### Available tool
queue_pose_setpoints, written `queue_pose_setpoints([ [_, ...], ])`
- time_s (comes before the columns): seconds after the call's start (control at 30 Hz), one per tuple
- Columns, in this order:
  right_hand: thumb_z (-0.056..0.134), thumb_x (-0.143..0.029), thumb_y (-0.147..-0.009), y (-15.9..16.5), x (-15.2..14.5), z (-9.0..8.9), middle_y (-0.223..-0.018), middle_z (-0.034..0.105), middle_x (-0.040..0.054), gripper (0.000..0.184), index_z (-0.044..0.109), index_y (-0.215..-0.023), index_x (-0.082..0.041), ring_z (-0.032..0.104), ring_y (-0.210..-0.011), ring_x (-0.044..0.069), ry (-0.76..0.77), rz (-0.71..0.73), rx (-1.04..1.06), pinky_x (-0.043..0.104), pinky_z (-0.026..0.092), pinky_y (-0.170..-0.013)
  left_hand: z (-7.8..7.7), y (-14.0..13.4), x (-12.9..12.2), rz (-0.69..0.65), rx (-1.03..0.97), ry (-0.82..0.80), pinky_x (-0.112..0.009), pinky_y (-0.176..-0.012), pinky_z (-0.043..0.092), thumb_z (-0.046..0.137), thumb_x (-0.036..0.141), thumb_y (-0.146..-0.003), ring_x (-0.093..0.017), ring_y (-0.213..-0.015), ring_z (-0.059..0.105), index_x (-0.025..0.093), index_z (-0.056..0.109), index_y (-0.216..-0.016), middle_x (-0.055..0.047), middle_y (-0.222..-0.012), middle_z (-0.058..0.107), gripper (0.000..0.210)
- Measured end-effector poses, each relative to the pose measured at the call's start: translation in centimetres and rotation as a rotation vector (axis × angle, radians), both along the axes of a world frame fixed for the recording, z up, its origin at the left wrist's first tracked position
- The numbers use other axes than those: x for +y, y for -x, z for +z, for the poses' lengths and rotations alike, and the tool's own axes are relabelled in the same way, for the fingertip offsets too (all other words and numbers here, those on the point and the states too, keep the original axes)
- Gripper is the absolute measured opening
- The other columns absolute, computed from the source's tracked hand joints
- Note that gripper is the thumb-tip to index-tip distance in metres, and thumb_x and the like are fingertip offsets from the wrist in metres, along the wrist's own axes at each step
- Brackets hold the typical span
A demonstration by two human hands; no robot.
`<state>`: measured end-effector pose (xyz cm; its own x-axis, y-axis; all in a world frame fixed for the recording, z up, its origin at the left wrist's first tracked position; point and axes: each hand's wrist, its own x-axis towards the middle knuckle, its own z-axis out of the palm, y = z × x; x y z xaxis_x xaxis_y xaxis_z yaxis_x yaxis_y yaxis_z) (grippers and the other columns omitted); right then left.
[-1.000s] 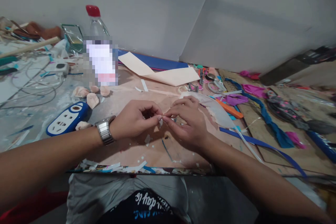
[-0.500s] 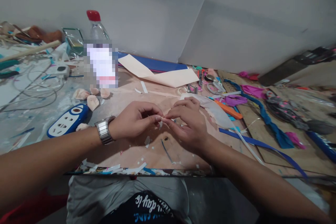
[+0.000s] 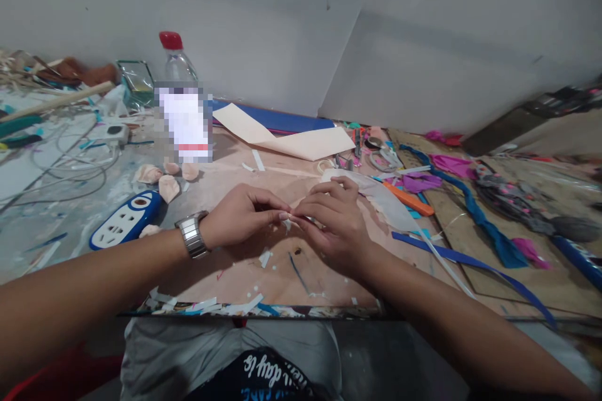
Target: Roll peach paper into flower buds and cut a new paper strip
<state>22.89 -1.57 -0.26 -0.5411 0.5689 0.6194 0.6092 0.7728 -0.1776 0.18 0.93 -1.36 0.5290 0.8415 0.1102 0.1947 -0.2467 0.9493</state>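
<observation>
My left hand (image 3: 244, 216) and my right hand (image 3: 332, 216) meet fingertip to fingertip above the middle of the table (image 3: 197, 279). Both are closed in a pinch. A tiny whitish piece (image 3: 287, 223) shows at the fingertips; its kind is too small to make out, and most of it is hidden. A silver watch (image 3: 192, 235) is on my left wrist. Several crumpled pale peach pieces (image 3: 168, 188) lie left of my left hand. Just beyond my right hand rests a translucent white sheet (image 3: 388, 203).
A blue and white power strip (image 3: 123, 222) sits on the left, with a red-capped bottle (image 3: 176, 66) behind it. A folded cream strip (image 3: 291, 141) lies at the back. To the right are an orange cutter (image 3: 408, 198), blue ribbon (image 3: 475, 257) and pink scraps (image 3: 452, 165).
The view has tilted slightly, so the surroundings sit a little lower. My hands remain together, with the fingers shifted slightly and the right fingertips covering more of the small piece.
</observation>
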Motion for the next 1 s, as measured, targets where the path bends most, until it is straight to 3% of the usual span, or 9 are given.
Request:
queue_pose_setpoints([
  [0.2, 0.073, -0.022, -0.096, 0.1, -0.1, -0.2, -0.091, 0.081, -0.0016, 0.008, 0.073, -0.101, -0.029, 0.065, -0.097, 0.024, 0.031, 0.008, 0.006, 0.05, 0.032, -0.103, -0.3, 0.0, 0.3, -0.014, 0.008, 0.032, -0.029, -0.073, 0.058, 0.077, 0.032, -0.089, -0.017, -0.076, 0.075, 0.019, 0.083, -0.09, -0.006, -0.086, 0.083, 0.014],
  [0.33, 0.072, -0.023, -0.096, 0.3, -0.1, 0.0, -0.086, 0.077, -0.001, 0.005, 0.069, -0.093, -0.026, 0.065, -0.094, 0.023, 0.032, 0.004, 0.018, 0.05, 0.032, -0.103, -0.4, -0.1, 0.1, -0.024, -0.022, 0.059, -0.026, -0.07, 0.056, 0.074, 0.033, -0.091, -0.015, -0.074, 0.074, 0.018, 0.082, -0.091, -0.006, -0.085, 0.082, 0.017],
  [0.5, 0.068, -0.024, -0.096, 0.4, -0.1, 0.2, -0.08, 0.073, -0.0018, 0.01, 0.065, -0.087, -0.024, 0.065, -0.092, 0.022, 0.061, -0.028, 0.049, 0.049, 0.031, -0.103, -0.1, -0.3, -0.6, 0.037, -0.042, -0.04, -0.026, -0.07, 0.056, 0.072, 0.033, -0.092, -0.014, -0.073, 0.071, 0.016, 0.078, -0.093, -0.006, -0.085, 0.081, 0.018],
  [0.63, 0.069, -0.025, -0.096, 0.4, -0.1, 0.2, -0.08, 0.073, -0.0022, 0.01, 0.066, -0.087, -0.025, 0.064, -0.092, 0.022, 0.059, -0.019, 0.055, 0.049, 0.031, -0.104, 0.1, -0.3, -0.7, 0.013, -0.054, -0.049, -0.024, -0.066, 0.055, 0.07, 0.034, -0.093, -0.014, -0.07, 0.071, 0.016, 0.079, -0.091, -0.006, -0.082, 0.08, 0.02],
  [0.83, 0.073, -0.022, -0.095, 0.2, 0.0, 0.0, -0.089, 0.077, -0.001, 0.006, 0.07, -0.098, -0.026, 0.065, -0.093, 0.022, 0.047, 0.01, 0.034, 0.049, 0.034, -0.102, 0.2, -0.2, -0.5, -0.038, -0.127, 0.029, -0.022, -0.065, 0.054, 0.071, 0.032, -0.093, -0.013, -0.068, 0.07, 0.014, 0.077, -0.088, -0.005, -0.077, 0.078, 0.019],
  [1.0, 0.073, -0.017, -0.094, 0.0, 0.1, -0.1, -0.089, 0.077, -0.0004, 0.011, 0.072, -0.101, -0.026, 0.066, -0.094, 0.023, 0.005, 0.047, 0.053, 0.051, 0.034, -0.104, 0.3, -0.2, -0.4, -0.033, -0.063, 0.032, -0.023, -0.069, 0.053, 0.071, 0.032, -0.092, -0.013, -0.072, 0.07, 0.015, 0.079, -0.089, -0.005, -0.081, 0.079, 0.02],
])
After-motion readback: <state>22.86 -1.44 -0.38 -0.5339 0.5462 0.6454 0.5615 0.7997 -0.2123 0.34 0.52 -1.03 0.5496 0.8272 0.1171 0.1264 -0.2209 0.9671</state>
